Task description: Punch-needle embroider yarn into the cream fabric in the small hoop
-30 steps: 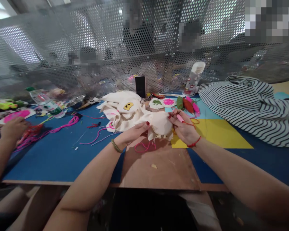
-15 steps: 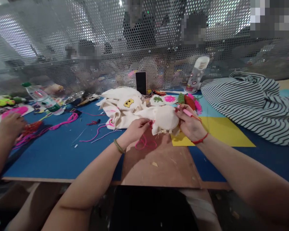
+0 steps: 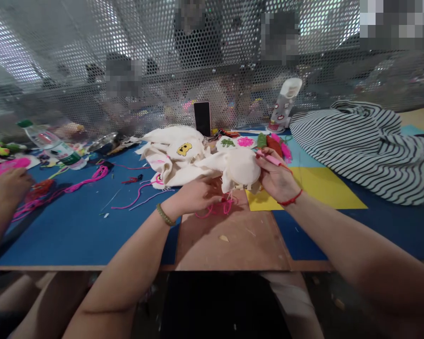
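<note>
My right hand (image 3: 277, 179), with a red cord at the wrist, grips the right edge of an embroidery hoop (image 3: 243, 168) stretched with cream cloth. A pink pen-like punch needle (image 3: 270, 158) lies across that hand's fingers. Just below and left of the hoop, my left hand (image 3: 203, 195) has its fingers drawn together on loops of pink yarn (image 3: 228, 205). Loose cream cloth (image 3: 183, 176) trails left from the hoop, bearing a yellow animal design (image 3: 184, 149).
A phone (image 3: 202, 118) leans against the perforated metal screen (image 3: 155, 103). Finished patches (image 3: 245, 141), yarn bundles (image 3: 286, 149) and a clear bottle (image 3: 284, 106) stand behind. Striped cloth (image 3: 363, 150) lies right. At left are another person's hand (image 3: 10, 186) and a green-capped bottle (image 3: 53, 146).
My left hand has moved down from the hoop's left edge to the pink yarn beneath it. My right hand stays at the hoop. The view has shifted slightly.
</note>
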`<state>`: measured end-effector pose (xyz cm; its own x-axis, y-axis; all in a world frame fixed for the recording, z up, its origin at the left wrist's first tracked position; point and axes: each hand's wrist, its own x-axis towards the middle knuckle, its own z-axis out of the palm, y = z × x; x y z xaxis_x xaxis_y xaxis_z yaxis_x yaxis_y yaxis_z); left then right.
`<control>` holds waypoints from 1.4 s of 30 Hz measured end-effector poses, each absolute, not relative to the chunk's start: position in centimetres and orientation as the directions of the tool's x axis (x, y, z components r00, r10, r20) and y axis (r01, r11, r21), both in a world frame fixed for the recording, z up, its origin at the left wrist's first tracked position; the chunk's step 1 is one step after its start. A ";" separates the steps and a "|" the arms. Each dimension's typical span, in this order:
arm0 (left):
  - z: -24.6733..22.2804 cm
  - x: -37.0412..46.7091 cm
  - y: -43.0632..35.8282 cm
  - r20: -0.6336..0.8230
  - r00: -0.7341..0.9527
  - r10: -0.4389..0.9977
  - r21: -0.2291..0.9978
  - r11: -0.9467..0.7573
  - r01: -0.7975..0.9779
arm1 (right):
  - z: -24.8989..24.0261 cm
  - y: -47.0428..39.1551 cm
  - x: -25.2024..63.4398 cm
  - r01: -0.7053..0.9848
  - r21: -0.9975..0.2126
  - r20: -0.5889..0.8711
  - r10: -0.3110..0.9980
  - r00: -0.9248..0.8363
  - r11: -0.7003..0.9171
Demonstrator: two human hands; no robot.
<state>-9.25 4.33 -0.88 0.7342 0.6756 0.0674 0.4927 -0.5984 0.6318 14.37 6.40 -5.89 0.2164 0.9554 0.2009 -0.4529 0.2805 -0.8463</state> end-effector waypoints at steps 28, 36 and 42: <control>-2.9 -5.9 3.2 -0.217 0.267 0.939 0.791 0.330 -0.515 | -4.6 4.0 12.8 -0.316 -0.888 0.317 0.943 0.103 0.333; -2.7 -5.6 3.3 -0.286 0.346 0.893 0.736 0.436 -0.518 | -4.9 4.2 13.1 -0.204 -0.919 0.329 0.941 0.078 0.338; -3.0 -5.8 3.1 -0.250 0.346 0.904 0.808 0.392 -0.440 | -6.0 5.3 13.4 -0.188 -0.970 0.161 0.987 -0.005 0.158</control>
